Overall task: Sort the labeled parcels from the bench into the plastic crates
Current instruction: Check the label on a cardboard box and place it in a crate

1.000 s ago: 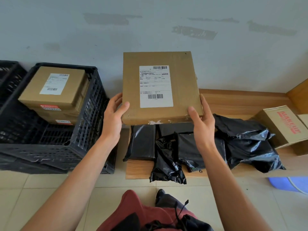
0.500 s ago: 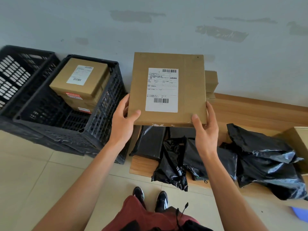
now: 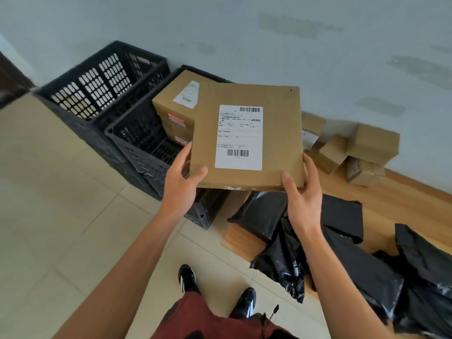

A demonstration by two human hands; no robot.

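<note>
Left hand (image 3: 182, 178) and right hand (image 3: 302, 193) both grip flat parcel (image 3: 247, 138) at its near corners, label (image 3: 239, 137) up, label's long axis running away from the person, over nearer crate (image 3: 137, 133).

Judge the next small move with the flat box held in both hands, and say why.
Probably carry the flat box left and lower it onto the stack in the near crate. Both hands, left and right, grip its lower corners, label up, and it hangs just right of that crate, which already holds similar labeled boxes; the far crate looks empty.
</note>
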